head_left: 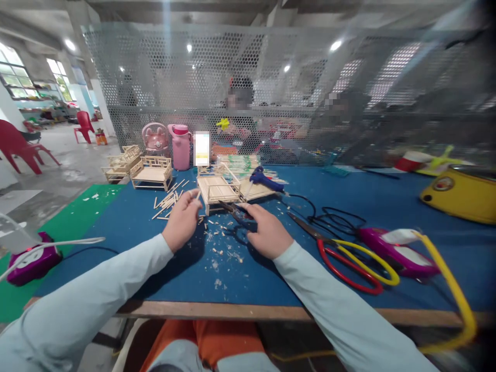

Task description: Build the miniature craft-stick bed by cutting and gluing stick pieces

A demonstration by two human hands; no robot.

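Observation:
My left hand [183, 221] is closed, with a short wooden stick [199, 195] pinched at its fingertips. It is at the left front corner of a small model bench [217, 189] built from thin sticks. My right hand [269, 231] is wrapped round a dark scissors-like cutter [231, 208], whose jaws point left at the bench's front edge. Whether the jaws touch the bench I cannot tell. Loose cut sticks [167, 202] lie beyond my left hand. Behind the bench, a blue glue gun [265, 180] rests near a pale flat stick panel [258, 190].
Large scissors [349, 263] with red and yellow handles lie at right, beside black cable and a purple power strip [399, 253]. A yellow pouch [461, 194] is at far right. Finished stick benches [152, 171] and a pink flask [181, 149] stand at back left, before a perforated screen [163, 67].

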